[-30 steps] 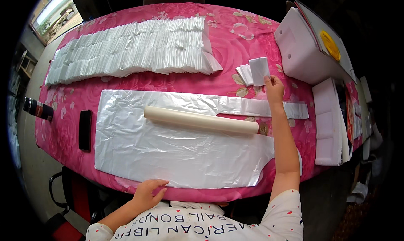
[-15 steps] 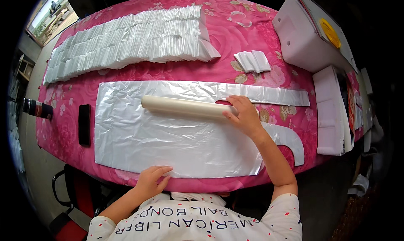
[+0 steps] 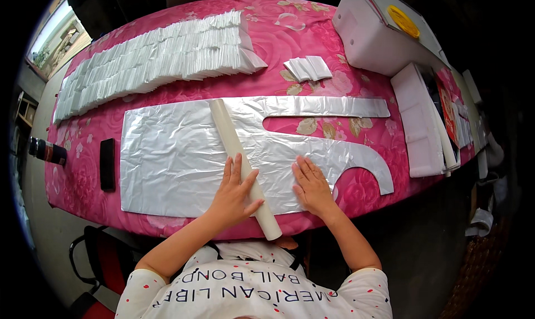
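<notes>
A thin, shiny whitish plastic sheet (image 3: 173,163), shaped like a folded apron with a long strap and a curved strip at its right end, lies spread before me. Across its middle, a cream-coloured tube (image 3: 223,124) rests slantwise, its near end jutting past the sheet's front edge. My left hand (image 3: 233,192) lies over the tube with fingers spread, touching it without gripping. To the right, my right hand (image 3: 313,188) is pressed flat on the plastic near the curved cutout, fingers extended and holding nothing.
Rows of folded white plastic packets (image 3: 161,57) fill the far left of the pink flowered tablecloth (image 3: 290,35). A few more packets (image 3: 308,68) lie at far right. A black phone (image 3: 107,164) and dark bottle (image 3: 48,151) are leftward; white foam boxes (image 3: 368,37) stand rightward.
The tube has turned from lying lengthwise to slanting toward me. My left hand has moved from the front edge onto it; my right hand has left the tube and come down onto the sheet.
</notes>
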`<state>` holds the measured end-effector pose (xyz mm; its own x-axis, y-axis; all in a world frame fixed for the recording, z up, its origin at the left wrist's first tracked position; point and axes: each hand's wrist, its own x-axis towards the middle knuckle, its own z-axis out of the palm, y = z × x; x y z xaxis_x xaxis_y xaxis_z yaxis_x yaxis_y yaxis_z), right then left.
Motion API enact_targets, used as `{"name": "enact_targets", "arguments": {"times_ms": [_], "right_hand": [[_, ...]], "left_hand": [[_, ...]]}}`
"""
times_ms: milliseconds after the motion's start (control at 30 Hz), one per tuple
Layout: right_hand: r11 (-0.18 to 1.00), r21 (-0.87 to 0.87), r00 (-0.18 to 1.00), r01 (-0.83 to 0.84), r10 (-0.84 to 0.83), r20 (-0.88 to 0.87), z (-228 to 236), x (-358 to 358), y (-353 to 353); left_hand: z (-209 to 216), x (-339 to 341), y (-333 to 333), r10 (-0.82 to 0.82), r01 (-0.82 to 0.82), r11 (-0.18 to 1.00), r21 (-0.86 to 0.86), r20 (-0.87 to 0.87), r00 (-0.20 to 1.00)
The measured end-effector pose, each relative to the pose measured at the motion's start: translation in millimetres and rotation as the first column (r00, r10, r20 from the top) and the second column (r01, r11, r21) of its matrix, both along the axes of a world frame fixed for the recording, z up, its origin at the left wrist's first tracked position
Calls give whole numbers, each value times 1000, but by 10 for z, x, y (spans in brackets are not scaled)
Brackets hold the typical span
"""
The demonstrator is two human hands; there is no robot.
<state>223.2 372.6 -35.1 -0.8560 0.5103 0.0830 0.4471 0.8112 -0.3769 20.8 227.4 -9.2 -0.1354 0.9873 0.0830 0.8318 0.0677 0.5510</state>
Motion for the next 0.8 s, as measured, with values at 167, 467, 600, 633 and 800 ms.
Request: {"name": "enact_targets", "arguments": {"times_ms": [167, 467, 600, 633, 800], "right_hand": [[899, 188, 918, 396, -391, -61, -189, 850, 845], [664, 364, 756, 654, -599, -265, -278, 1427, 1091], [660, 349, 746, 666, -597, -295, -26, 1295, 1006], [682, 310, 748, 663, -586, -312, 25, 1258, 972], [704, 47, 688, 709, -675, -265, 295, 1004, 779]], "left_hand": [[-44, 136, 63, -129, 129, 992, 14, -31, 991], [2, 277, 115, -163, 165, 986, 18, -84, 983], [-23, 269, 112, -170, 172, 985, 28, -69, 983], [-23, 265, 109, -171, 173, 984, 33, -66, 983], [-12, 246, 84, -173, 175, 983, 53, -33, 984]]}}
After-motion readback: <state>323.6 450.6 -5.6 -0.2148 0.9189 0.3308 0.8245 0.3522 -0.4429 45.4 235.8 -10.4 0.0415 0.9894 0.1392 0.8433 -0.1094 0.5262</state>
